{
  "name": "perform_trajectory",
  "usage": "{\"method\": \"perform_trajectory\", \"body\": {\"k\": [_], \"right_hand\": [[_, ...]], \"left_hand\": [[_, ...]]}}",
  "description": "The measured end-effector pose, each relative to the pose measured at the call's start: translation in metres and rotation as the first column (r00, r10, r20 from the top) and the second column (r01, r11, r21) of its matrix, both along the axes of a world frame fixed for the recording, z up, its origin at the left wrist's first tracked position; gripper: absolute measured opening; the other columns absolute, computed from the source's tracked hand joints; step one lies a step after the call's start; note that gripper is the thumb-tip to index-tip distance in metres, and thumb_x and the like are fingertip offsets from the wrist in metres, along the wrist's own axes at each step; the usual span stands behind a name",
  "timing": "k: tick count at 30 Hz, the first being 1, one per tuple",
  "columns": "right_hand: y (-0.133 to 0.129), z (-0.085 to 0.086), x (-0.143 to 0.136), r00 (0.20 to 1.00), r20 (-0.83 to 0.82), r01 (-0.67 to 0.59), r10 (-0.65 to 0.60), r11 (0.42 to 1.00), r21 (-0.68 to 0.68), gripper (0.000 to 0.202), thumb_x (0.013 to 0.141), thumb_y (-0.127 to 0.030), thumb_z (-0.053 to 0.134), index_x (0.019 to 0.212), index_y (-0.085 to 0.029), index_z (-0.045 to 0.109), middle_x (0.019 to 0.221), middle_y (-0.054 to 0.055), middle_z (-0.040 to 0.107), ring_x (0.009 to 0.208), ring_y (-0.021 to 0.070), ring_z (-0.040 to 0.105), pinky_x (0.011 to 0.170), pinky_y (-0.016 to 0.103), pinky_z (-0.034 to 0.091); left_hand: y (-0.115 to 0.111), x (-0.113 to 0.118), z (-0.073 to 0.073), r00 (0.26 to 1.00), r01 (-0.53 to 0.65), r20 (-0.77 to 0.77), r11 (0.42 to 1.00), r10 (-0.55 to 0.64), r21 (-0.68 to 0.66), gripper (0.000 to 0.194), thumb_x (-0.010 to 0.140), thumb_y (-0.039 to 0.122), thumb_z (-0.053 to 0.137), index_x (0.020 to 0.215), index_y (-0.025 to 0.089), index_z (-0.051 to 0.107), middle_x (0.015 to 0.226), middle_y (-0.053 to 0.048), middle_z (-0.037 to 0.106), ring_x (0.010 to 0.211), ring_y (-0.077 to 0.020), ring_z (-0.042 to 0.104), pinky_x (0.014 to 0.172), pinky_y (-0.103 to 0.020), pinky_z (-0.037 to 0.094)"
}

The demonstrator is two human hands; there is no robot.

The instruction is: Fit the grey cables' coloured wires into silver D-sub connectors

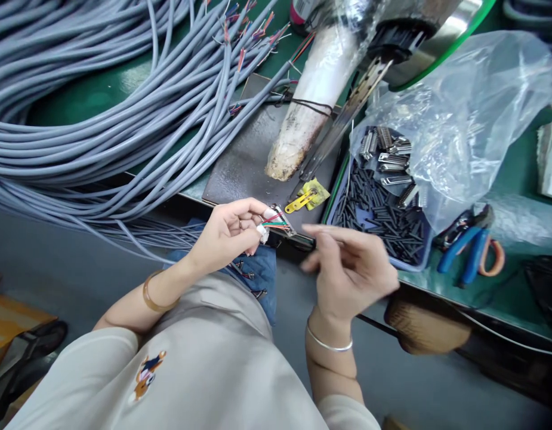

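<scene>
Evidently the left hand (226, 233) pinches a connector (284, 220); right hand (354, 269) half-curled, blurred, grip unclear.

Connector (290, 226): shiny metal. Cables (79, 158): smooth plastic. Bag (477, 101): glossy clear plastic. Tabletop (521, 245): smooth, glossy.

Left of the bluish-purple bin (407, 266) you have red, green and orange wires (277, 225), a yellow clip (301, 202) and, farther off, grey cables (168, 134), with black tubes (369, 206) inside it, blue-handled pliers (475, 257) to its right and your green worktop (503, 307) beneath it.
</scene>
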State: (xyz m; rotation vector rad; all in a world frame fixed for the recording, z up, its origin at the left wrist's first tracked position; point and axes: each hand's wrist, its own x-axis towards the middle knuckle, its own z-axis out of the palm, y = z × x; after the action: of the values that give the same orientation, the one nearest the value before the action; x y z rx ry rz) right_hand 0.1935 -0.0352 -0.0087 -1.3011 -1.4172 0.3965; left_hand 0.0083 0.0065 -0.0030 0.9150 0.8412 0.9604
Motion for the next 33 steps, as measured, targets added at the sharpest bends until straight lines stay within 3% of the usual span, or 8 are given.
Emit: {"method": "perform_trajectory", "body": {"k": [3, 5, 9, 11, 16, 20, 24, 33], "right_hand": [[-0.001, 0.001, 0.001, 0.986, -0.048, 0.166, -0.160, 0.909, 0.381, 0.020, 0.092, -0.022, 0.070, 0.110, -0.028, 0.077, 0.061, -0.008, 0.065, 0.034, 0.0056, 0.046, 0.032, 0.023, 0.033], [0.000, 0.000, 0.000, 0.976, -0.066, 0.214, -0.208, 0.849, 0.483, 0.033, 0.091, -0.020, 0.069, 0.122, -0.031, 0.072, 0.065, -0.008, 0.067, 0.035, 0.0067, 0.050, 0.032, 0.023, 0.036], [-0.005, -0.008, -0.005, 0.974, 0.051, 0.194, -0.223, 0.923, 0.333, 0.034, 0.090, -0.010, 0.068, 0.120, -0.027, 0.068, 0.086, -0.003, 0.079, 0.070, 0.0174, 0.078, 0.062, 0.030, 0.066], [-0.009, -0.012, -0.009, 0.984, 0.060, 0.150, -0.166, 0.965, 0.217, 0.023, 0.089, -0.009, 0.071, 0.107, -0.022, 0.069, 0.088, -0.001, 0.079, 0.076, 0.0186, 0.079, 0.073, 0.033, 0.068], [-0.012, -0.016, -0.018, 0.999, -0.023, -0.046, 0.044, 0.996, -0.082, 0.009, 0.091, -0.014, 0.070, 0.094, -0.020, 0.064, 0.112, 0.004, 0.078, 0.075, 0.0139, 0.079, 0.064, 0.024, 0.065], [-0.008, -0.015, -0.021, 0.996, 0.094, -0.004, -0.002, 0.998, 0.065, 0.015, 0.087, -0.009, 0.072, 0.093, -0.021, 0.066, 0.105, 0.003, 0.080, 0.087, 0.0165, 0.079, 0.075, 0.028, 0.067], [-0.007, -0.013, -0.021, 0.937, 0.337, 0.000, -0.092, 0.964, 0.264, 0.023, 0.082, -0.007, 0.078, 0.094, -0.023, 0.067, 0.100, 0.000, 0.082, 0.084, 0.0152, 0.079, 0.076, 0.025, 0.065], [-0.008, -0.013, -0.023, 0.941, 0.326, 0.002, -0.094, 0.962, 0.272, 0.022, 0.082, -0.008, 0.078, 0.095, -0.023, 0.067, 0.101, 0.000, 0.082, 0.083, 0.0164, 0.080, 0.075, 0.026, 0.065]], "left_hand": [[-0.001, -0.001, -0.005, 1.000, -0.002, 0.006, 1.000, 0.002, -0.005, 0.019, 0.073, 0.014, 0.069, 0.092, 0.014, 0.069, 0.064, 0.002, 0.066, 0.044, -0.0048, 0.052, 0.043, -0.016, 0.042], [-0.001, -0.001, -0.006, 1.000, -0.002, 0.013, 1.000, 0.002, 0.001, 0.019, 0.075, 0.017, 0.071, 0.093, 0.014, 0.069, 0.063, 0.002, 0.065, 0.044, -0.0051, 0.052, 0.044, -0.017, 0.043], [-0.002, -0.003, -0.004, 1.000, -0.003, 0.022, 1.000, 0.003, 0.028, 0.019, 0.077, 0.020, 0.074, 0.094, 0.014, 0.067, 0.070, 0.001, 0.068, 0.044, -0.0040, 0.052, 0.044, -0.016, 0.044], [-0.002, -0.004, -0.001, 1.000, 0.004, 0.021, 0.999, -0.005, 0.051, 0.018, 0.078, 0.020, 0.075, 0.093, 0.014, 0.066, 0.068, 0.002, 0.066, 0.044, -0.0036, 0.052, 0.046, -0.016, 0.044], [-0.003, -0.008, 0.001, 0.987, 0.137, 0.072, 0.988, -0.141, 0.065, 0.019, 0.087, 0.028, 0.075, 0.093, 0.015, 0.063, 0.069, 0.001, 0.065, 0.054, -0.0076, 0.063, 0.055, -0.017, 0.053], [-0.002, -0.013, -0.010, 0.941, 0.265, 0.204, 0.963, -0.269, 0.046, 0.021, 0.089, 0.031, 0.076, 0.091, 0.015, 0.063, 0.081, -0.004, 0.071, 0.070, -0.0128, 0.074, 0.070, -0.022, 0.062], [-0.002, -0.018, -0.024, 0.911, 0.276, 0.300, 0.959, -0.282, 0.062, 0.015, 0.088, 0.023, 0.077, 0.090, 0.014, 0.065, 0.087, -0.006, 0.075, 0.076, -0.0143, 0.077, 0.074, -0.024, 0.063], [-0.004, -0.022, -0.033, 0.908, 0.239, 0.332, 0.966, -0.257, 0.096, 0.009, 0.089, 0.020, 0.075, 0.090, 0.015, 0.069, 0.089, -0.006, 0.078, 0.076, -0.0155, 0.079, 0.073, -0.025, 0.065]]}}
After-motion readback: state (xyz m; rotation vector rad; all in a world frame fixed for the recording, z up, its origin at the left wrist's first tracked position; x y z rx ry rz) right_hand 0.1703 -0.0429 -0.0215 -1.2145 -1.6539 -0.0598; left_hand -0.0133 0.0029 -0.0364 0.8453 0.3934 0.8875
